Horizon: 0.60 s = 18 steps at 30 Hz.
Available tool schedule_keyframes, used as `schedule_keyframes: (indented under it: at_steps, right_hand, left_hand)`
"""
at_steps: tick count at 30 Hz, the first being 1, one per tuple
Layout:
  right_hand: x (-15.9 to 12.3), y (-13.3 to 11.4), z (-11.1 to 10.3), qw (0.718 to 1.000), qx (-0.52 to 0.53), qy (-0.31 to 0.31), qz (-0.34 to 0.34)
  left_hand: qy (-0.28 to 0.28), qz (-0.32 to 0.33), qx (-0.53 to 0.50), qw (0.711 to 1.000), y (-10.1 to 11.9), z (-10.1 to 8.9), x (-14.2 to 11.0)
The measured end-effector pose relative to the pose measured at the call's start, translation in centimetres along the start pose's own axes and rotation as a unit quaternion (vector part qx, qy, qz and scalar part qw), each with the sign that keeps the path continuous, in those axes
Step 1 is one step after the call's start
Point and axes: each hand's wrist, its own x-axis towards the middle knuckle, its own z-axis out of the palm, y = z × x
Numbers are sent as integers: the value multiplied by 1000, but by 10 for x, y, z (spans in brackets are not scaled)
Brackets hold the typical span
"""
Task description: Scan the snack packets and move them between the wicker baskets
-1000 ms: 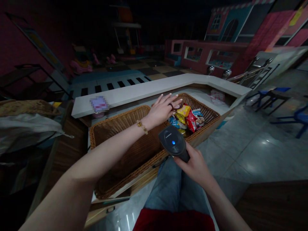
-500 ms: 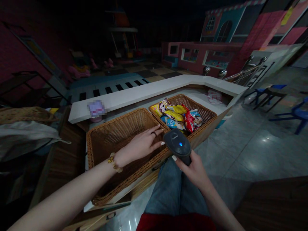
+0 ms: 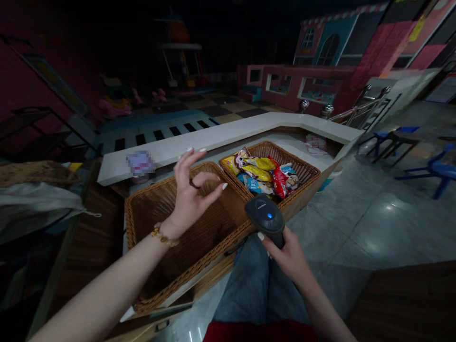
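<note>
My left hand (image 3: 194, 190) is raised over the left wicker basket (image 3: 153, 289), its fingers curved and apart, holding nothing. Nothing is visible inside that basket. In my right hand (image 3: 285, 249) is a black handheld barcode scanner (image 3: 261, 213) with a blue light lit on top; my fingers wrap round its handle. The scanner's head is near the front edge where the two baskets meet. In the right wicker basket (image 3: 304, 168) lie several snack packets (image 3: 260, 168) in yellow, blue and red wrappers, bunched toward its left side.
A white counter ledge (image 3: 228, 135) runs behind the baskets, with a blurred purple item (image 3: 140, 163) at its left. Pale cloth (image 3: 42, 204) hangs at far left. Blue chairs (image 3: 438, 166) stand on the tiled floor to the right. A dark wooden surface (image 3: 409, 299) is at lower right.
My left hand has lifted and moved left, away from the scanner, and its fingers have curled from flatter to rounded. My right hand still holds the scanner in nearly the same place.
</note>
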Motion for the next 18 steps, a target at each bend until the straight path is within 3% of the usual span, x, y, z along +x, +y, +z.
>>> schedule_keyframes:
  at_steps: [2, 10, 14, 18]
  right_hand:
    - [1, 0, 1, 1000, 1, -5, -1]
    - [0, -4, 1, 1000, 6, -6, -2]
    - [-2, -3, -1, 1000, 4, -5, -1]
    - [-2, -4, -5, 1000, -8, 4, -10]
  left_hand:
    - [31, 8, 42, 999, 4, -7, 4]
    - [-24, 20, 57, 998, 9, -6, 4]
    - [-27, 35, 16, 999, 7, -6, 3]
    - [-79, 15, -91, 993, 10, -2, -1]
